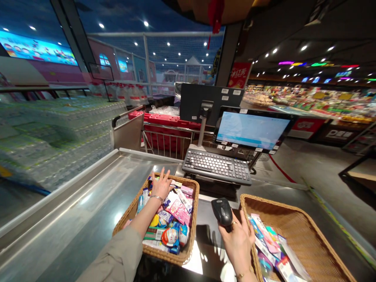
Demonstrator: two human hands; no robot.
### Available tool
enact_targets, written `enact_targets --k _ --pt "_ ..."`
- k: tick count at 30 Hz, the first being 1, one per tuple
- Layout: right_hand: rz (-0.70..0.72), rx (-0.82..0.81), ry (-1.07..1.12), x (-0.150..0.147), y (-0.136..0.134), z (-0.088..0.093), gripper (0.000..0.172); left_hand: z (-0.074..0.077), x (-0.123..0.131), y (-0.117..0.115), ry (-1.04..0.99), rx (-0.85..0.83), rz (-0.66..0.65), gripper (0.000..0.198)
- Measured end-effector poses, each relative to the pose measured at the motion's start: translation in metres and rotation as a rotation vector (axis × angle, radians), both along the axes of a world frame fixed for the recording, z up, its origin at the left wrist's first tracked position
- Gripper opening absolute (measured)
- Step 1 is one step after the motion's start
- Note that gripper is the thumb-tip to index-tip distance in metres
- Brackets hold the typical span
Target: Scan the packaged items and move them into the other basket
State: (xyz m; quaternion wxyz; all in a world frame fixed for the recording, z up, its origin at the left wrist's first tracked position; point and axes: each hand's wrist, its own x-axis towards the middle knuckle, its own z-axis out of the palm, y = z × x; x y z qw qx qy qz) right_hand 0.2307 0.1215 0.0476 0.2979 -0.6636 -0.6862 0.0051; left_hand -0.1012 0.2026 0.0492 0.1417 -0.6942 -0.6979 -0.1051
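Right fingers [244, 226] grip the black scanner [222, 211], its head beyond them (left fingers [162, 175] spread over small packets [179, 211]).

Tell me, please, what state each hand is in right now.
Left hand: open, spread over the packets in the left basket.
Right hand: holding the black scanner.

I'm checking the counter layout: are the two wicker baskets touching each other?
Apart: the head view shows a strip of metal counter between the left basket and the right basket.
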Motion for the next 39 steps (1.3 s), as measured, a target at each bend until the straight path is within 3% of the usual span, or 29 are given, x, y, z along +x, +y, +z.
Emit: enact_targets --k 11,14,18,23,30,36,39 --pt "-0.023 -0.026 0.013 0.006 -0.01 0.006 0.038 0.009 0.0 0.003 0.049 -0.011 -0.2 0.026" --pt "-0.021 -0.032 0.022 0.008 -0.011 0.005 0.037 0.008 0.0 0.003 0.002 -0.003 -0.085 0.024" --pt "-0.032 -0.013 0.028 0.01 -0.013 0.006 0.039 0.004 -0.001 0.008 -0.042 -0.002 0.113 0.039" --pt "-0.032 -0.001 0.018 0.013 -0.016 0.008 0.038 0.0 0.0 0.013 -0.054 -0.056 0.215 0.048" --pt "-0.052 -0.006 0.003 0.016 -0.019 0.008 0.034 -0.005 0.018 0.01 -0.116 -0.069 0.213 0.045" --pt "-0.063 0.008 0.004 0.019 -0.02 0.008 0.036 -0.009 0.044 -0.004 -0.12 -0.087 0.094 0.04" --pt "-0.065 0.01 -0.002 0.021 -0.021 0.007 0.036 -0.012 0.05 -0.005 -0.121 -0.107 0.083 0.047"
